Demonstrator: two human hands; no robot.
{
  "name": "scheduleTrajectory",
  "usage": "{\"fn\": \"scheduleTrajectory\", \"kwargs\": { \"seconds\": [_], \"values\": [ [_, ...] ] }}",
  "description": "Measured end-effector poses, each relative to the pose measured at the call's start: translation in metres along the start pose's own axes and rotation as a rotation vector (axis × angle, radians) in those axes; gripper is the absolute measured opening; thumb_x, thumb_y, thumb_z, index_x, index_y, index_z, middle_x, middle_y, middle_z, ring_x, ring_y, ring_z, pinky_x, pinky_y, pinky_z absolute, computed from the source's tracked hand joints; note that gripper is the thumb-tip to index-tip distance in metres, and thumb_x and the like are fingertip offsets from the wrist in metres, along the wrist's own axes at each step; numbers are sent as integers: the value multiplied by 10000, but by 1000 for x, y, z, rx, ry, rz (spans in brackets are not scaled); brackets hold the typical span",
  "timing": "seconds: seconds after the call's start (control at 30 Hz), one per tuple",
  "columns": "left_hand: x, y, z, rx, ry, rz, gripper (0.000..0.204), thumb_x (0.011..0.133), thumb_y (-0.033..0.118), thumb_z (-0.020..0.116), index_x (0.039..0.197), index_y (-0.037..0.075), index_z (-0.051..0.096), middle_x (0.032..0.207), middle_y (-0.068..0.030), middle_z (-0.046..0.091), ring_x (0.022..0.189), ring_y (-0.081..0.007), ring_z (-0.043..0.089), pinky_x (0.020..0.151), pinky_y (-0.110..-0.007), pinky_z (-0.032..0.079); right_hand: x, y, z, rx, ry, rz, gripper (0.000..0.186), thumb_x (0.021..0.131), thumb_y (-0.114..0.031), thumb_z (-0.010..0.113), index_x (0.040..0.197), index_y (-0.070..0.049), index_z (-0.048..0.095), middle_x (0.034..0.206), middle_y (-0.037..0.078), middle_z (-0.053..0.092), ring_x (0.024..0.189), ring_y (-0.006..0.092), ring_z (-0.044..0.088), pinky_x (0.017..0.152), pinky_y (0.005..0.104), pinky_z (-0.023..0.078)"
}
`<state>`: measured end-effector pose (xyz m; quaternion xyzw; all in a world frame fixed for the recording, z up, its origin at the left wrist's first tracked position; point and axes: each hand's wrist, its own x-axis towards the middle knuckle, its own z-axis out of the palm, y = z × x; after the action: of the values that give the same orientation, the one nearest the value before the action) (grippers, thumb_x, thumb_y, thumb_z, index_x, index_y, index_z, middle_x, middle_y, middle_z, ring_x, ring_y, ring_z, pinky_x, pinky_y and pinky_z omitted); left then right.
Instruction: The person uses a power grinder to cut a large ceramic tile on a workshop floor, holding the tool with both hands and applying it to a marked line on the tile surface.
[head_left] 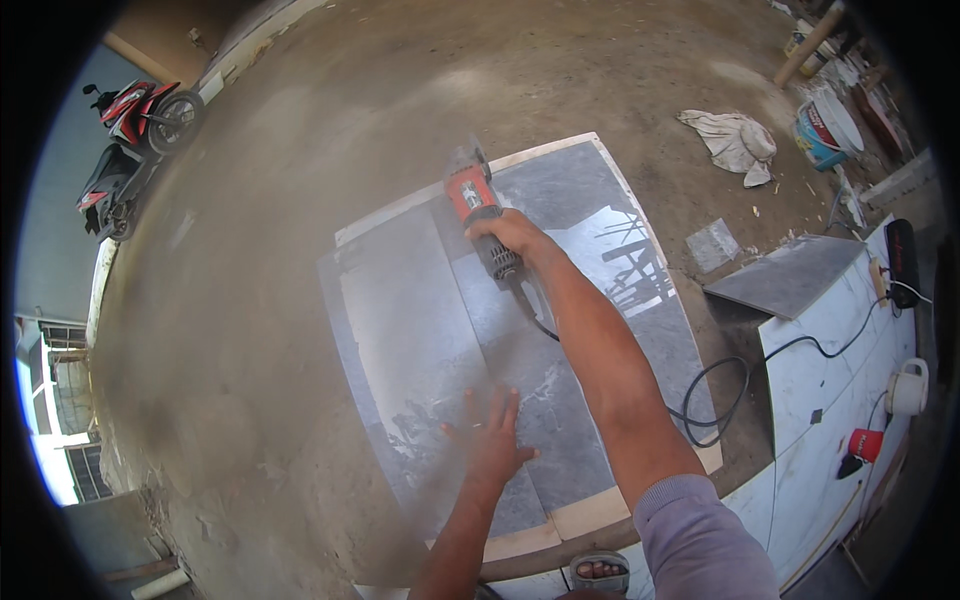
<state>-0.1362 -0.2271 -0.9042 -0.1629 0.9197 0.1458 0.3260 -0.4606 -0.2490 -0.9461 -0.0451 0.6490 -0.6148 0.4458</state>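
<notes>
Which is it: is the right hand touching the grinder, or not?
Touching. The head view shows the right hand curled around the grinder, behind its red part.

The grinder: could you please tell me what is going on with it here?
The right hand holds the grinder at the far edge of the grey tiles; whether it is cutting, I cannot tell. The left hand lies spread on the tiles, nearer the person. The black cord loops off to the right.

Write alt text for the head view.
A person's right hand grips a red angle grinder near the far edge of grey tiles; the left hand is spread over them, nearer the camera. A cord loops at right, with a rumpled cloth and a bucket beyond.
</notes>
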Motion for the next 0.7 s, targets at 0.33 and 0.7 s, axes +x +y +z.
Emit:
{"fn": "scheduleTrajectory", "kwargs": {
  "seconds": [0.33,0.7],
  "values": [
    [0,-1,0,4,10,7,1160,685,540,859,1601,215,225,1670,-17,121,1522,-459,-9,984,-910,145,-3,-2,4,17,8,12,341,724,-230,789,958,-3,688,745,73,646,570,167,594,505,341,463],
    [-1,-1,0,-9,9,13,1159,689,529,859,1602,208,222,1677,-13,100,1522,-460,-23,988,-910,129,-12,18,1,-1,13,-43,383,700,-236,804,990,-14,688,766,81,651,594,174,598,537,345,468]
  ]
}}
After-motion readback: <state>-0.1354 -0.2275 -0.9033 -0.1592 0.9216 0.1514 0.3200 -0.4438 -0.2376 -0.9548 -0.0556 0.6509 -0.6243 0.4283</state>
